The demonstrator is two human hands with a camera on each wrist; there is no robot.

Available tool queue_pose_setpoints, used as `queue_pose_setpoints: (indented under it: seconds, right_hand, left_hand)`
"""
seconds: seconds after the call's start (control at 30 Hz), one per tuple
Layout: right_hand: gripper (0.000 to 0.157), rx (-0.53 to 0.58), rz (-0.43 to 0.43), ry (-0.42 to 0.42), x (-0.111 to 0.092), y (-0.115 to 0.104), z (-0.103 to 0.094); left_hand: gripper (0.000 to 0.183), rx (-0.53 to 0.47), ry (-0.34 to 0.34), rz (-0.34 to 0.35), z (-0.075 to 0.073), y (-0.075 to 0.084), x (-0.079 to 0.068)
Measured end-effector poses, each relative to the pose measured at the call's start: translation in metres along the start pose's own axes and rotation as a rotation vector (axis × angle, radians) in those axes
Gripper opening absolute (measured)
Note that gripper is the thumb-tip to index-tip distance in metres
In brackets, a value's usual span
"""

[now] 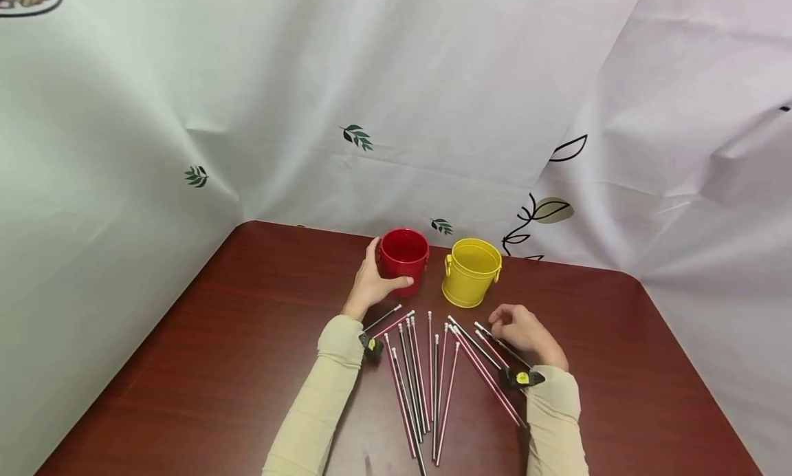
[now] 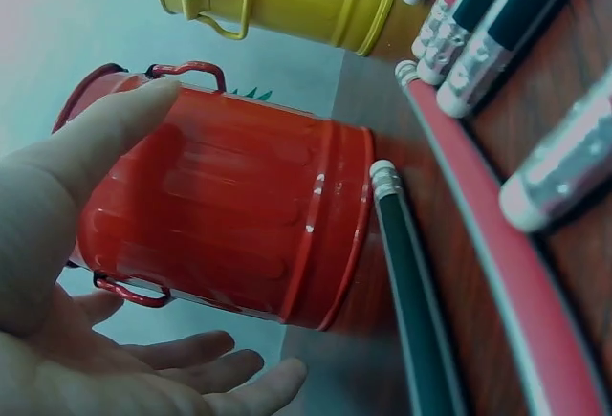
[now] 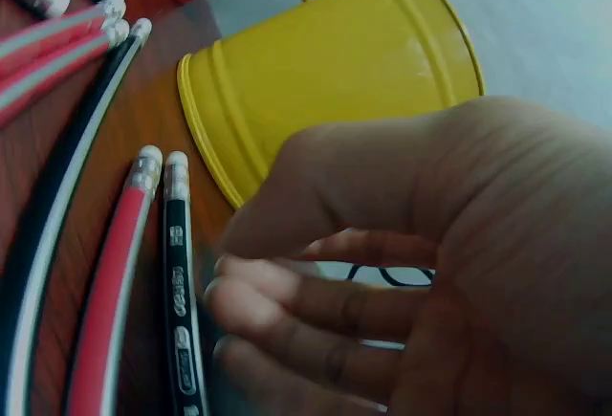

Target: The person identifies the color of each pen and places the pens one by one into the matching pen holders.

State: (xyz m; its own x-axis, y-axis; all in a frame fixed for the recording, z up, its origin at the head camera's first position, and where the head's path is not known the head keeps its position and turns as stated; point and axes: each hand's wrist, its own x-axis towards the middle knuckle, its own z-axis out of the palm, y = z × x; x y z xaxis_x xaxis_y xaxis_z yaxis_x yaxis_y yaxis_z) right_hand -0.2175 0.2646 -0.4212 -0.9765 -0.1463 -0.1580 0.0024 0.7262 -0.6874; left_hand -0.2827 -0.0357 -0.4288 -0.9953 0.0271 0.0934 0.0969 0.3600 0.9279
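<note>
Two bare hands above a dark red-brown surface (image 1: 229,359) carrying two buckets and a fan of pencils (image 1: 436,393). The red bucket (image 1: 413,269) and the yellow bucket (image 1: 467,287) stand upright side by side at the far edge, red to the left, before a white patterned cloth (image 1: 433,104). Left hand (image 1: 368,285): the grip is spread about the red bucket, the thumb across its near wall and the extended fingers along its left side; how firmly, if at all, it is pressed cannot be told. Right hand (image 1: 524,333): the grip is loosely bent, thumb tip close to the fingertips, with nothing visible between them. It hovers at the right end of the fan, near and to the right of the yellow bucket.

The governing relation is judged to be that between the right grip and the outermost dark pencil (image 3: 182,273). This pencil lies on the surface just left of the fingertips, apart from them, its long axis slanting from a white eraser at the far left toward the near right, partly beneath the wrist. A pink pencil (image 3: 110,301) lies close beside it, farther from the fingers. The right hand is clearly the nearer to both; the left is well apart.
</note>
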Motion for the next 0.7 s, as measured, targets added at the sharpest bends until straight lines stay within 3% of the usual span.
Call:
queue_pose_setpoints:
  seconds: [0.27, 0.43, 0.7]
  right_hand:
    - [0.018, 0.092, 0.074, -0.098, -0.008, 0.005, 0.003]
    - [0.017, 0.136, 0.145, -0.105, -0.014, 0.005, 0.005]
    - [0.013, -0.133, 0.134, -0.044, -0.007, -0.007, 0.003]
  left_hand:
    - [0.097, 0.023, 0.009, 0.006, 0.003, -0.005, 0.003]
    - [0.097, 0.042, 0.015, -0.002, 0.004, -0.006, 0.002]
    - [0.097, 0.029, 0.026, 0.028, 0.004, 0.002, 0.002]
